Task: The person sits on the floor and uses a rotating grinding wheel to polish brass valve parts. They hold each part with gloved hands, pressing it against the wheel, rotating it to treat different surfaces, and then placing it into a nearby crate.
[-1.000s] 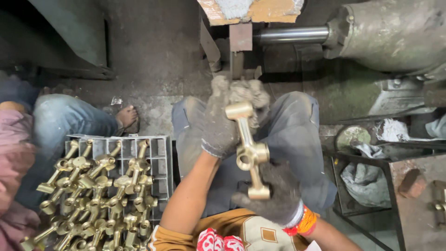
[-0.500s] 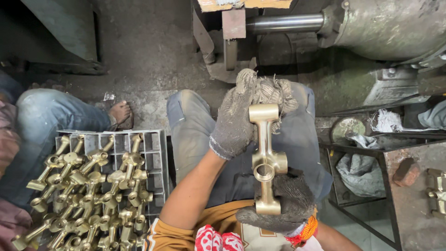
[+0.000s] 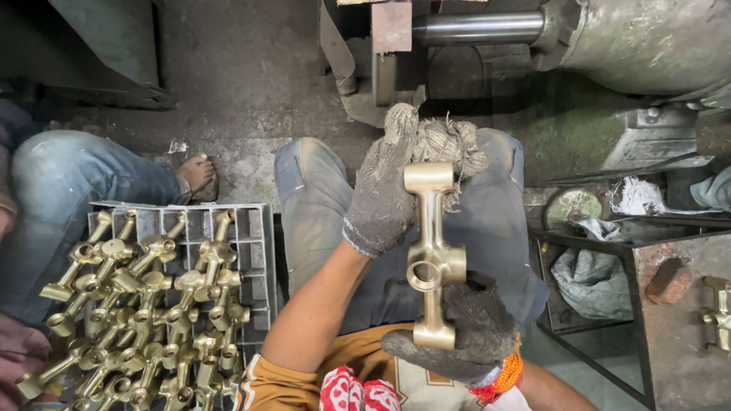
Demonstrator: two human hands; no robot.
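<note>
I hold a brass tap-body casting (image 3: 431,255) upright over my lap, a T-shaped bar on top and a round opening at its middle. My left hand (image 3: 383,190), in a dirty grey knit glove, grips its upper part together with a wad of frayed cloth (image 3: 451,144). My right hand (image 3: 466,335), in a dark glove, holds the casting's lower end from below.
A grey plastic crate (image 3: 244,228) at my left holds several similar brass castings (image 3: 145,304). Another person's jeans leg and bare foot (image 3: 196,175) lie beside it. A polishing machine with a steel shaft (image 3: 476,29) stands ahead. A metal stand (image 3: 670,304) at right carries another brass piece (image 3: 716,316).
The casting has swung from a tilt to nearly upright and sits further right in view. My left hand with the cloth has slid up toward its top end.
</note>
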